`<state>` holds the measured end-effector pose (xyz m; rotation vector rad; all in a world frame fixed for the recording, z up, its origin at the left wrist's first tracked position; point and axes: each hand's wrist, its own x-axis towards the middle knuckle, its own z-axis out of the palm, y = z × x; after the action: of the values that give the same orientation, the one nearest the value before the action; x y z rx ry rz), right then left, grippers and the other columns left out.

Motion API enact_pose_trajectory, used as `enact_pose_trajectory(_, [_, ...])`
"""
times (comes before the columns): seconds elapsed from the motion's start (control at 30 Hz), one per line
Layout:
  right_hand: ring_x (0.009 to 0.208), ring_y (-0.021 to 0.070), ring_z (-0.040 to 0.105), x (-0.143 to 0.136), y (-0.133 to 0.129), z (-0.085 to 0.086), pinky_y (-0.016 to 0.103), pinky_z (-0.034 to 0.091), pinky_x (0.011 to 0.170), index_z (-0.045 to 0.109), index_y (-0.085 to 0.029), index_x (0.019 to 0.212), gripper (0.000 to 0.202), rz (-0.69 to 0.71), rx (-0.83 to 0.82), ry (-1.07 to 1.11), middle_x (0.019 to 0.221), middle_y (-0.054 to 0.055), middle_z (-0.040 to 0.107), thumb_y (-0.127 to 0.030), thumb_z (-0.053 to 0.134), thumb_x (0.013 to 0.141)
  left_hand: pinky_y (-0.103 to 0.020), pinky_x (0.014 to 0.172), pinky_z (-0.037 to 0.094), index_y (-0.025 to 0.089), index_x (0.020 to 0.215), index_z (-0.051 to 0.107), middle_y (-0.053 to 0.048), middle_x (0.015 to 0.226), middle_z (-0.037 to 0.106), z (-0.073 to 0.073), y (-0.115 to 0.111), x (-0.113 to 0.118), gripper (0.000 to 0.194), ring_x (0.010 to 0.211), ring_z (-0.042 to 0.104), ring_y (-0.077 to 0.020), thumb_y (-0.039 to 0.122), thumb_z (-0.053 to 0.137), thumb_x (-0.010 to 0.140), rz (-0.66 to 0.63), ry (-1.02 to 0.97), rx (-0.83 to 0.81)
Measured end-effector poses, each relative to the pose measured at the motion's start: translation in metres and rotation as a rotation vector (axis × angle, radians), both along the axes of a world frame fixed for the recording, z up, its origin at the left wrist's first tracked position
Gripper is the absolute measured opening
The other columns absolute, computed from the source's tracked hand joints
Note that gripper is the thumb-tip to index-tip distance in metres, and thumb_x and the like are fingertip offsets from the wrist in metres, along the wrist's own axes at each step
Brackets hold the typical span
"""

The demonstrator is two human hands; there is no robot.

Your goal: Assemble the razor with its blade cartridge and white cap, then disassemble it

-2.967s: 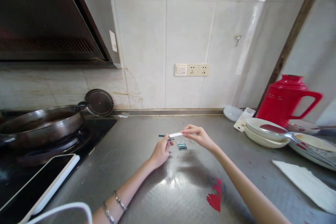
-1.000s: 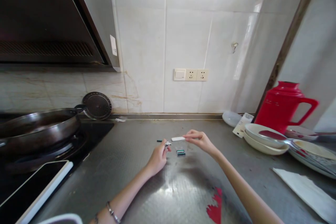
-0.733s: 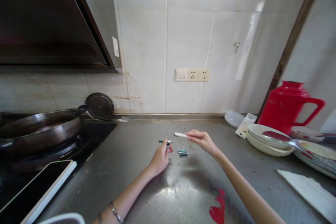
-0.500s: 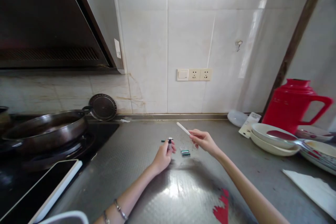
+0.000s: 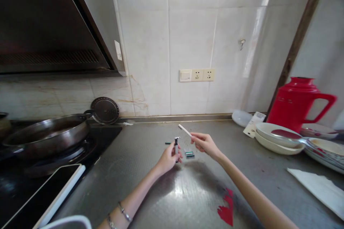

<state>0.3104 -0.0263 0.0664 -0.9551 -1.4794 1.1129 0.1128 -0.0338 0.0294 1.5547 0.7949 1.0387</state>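
Note:
My left hand is closed around a small razor-like tool with a silver T-shaped head, black neck and grey handle, held upright just over the counter. A slim white stick points up and to the left from the fingertips of my right hand, which pinches its lower end. Between the hands, a small clear packet with green and white bars lies on the metal counter. Just beyond my left fingers rests a thin dark green bar, partly hidden.
On the left are a pan on the black stove and a phone. Stacked dishes, a red thermos jug and a white sheet stand or lie at right. A red patch marks the front.
My left hand has turned the razor-like tool, so more of its handle and its T-shaped head show. My right hand with the white stick has shifted slightly left in the picture; the view has also shifted a little.

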Motion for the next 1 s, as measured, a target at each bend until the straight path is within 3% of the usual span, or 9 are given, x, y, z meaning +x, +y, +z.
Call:
enact_pose_trajectory(0.3, [0.036, 0.0021, 0.029, -0.016, -0.019, 0.021, 0.016, 0.015, 0.032, 0.061, -0.015, 0.092, 0.041, -0.038, -0.09, 0.145, 0.054, -0.005, 0.047, -0.049, 0.061, 0.071, -0.023, 0.054, 0.045, 0.016, 0.092, 0.047, 0.002, 0.069, 0.057, 0.003, 0.002, -0.002, 0.027, 0.054, 0.059, -0.0108, 0.023, 0.062, 0.071, 0.064, 0.069, 0.098])
enact_pose_trajectory(0.63, [0.032, 0.0003, 0.02, -0.045, -0.066, 0.016, 0.014, 0.008, 0.032, 0.048, -0.02, 0.084, 0.034, 0.121, -0.306, 0.42, 0.048, -0.01, 0.041, -0.05, 0.06, 0.073, -0.019, 0.045, 0.044, 0.017, 0.096, 0.046, 0.001, 0.066, 0.062, 0.017, -0.004, -0.005, 0.035, 0.05, 0.059, -0.0116, 0.032, 0.065, 0.07, 0.111, 0.124, 0.097])
enact_pose_trajectory(0.8, [0.031, 0.0004, 0.019, -0.046, -0.066, 0.021, 0.014, 0.007, 0.031, 0.047, -0.02, 0.083, 0.035, 0.107, -0.283, 0.409, 0.045, -0.011, 0.037, -0.051, 0.061, 0.073, -0.017, 0.037, 0.041, 0.018, 0.093, 0.045, 0.004, 0.055, 0.058, 0.025, -0.014, 0.001, 0.036, 0.042, 0.057, -0.0114, 0.046, 0.057, 0.075, 0.118, 0.136, 0.106])
enact_pose_trajectory(1.0, [0.03, 0.0004, 0.017, -0.043, -0.066, 0.025, 0.015, 0.007, 0.031, 0.048, -0.019, 0.082, 0.037, 0.072, -0.265, 0.42, 0.044, -0.012, 0.034, -0.052, 0.062, 0.07, -0.015, 0.029, 0.033, 0.02, 0.083, 0.039, 0.009, 0.04, 0.049, 0.028, -0.02, 0.007, 0.034, 0.028, 0.048, -0.0101, 0.052, 0.049, 0.079, 0.186, 0.112, 0.166])
